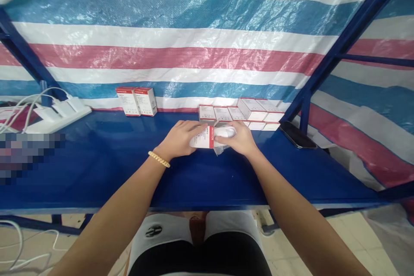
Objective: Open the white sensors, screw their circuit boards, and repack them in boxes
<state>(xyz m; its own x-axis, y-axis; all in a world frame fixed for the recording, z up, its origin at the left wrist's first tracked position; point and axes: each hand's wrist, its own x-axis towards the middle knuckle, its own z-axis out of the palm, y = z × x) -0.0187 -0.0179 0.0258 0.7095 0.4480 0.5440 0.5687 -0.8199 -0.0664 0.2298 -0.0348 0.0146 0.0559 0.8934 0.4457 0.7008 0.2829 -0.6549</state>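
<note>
My left hand is closed around a small white and red box marked "DETECTOR", held sideways just above the blue table. The box's right end is open. At that end my right hand grips a white rounded device in a clear plastic bag. The device lies against the open end; whether part of it is inside the box I cannot tell. Beyond my hands lies a group of similar white boxes, some stacked.
Two upright boxes stand at the back left of the blue table. A white power strip with plugs and cables lies at the far left. A black phone rests near the right frame post. Striped sheeting hangs behind.
</note>
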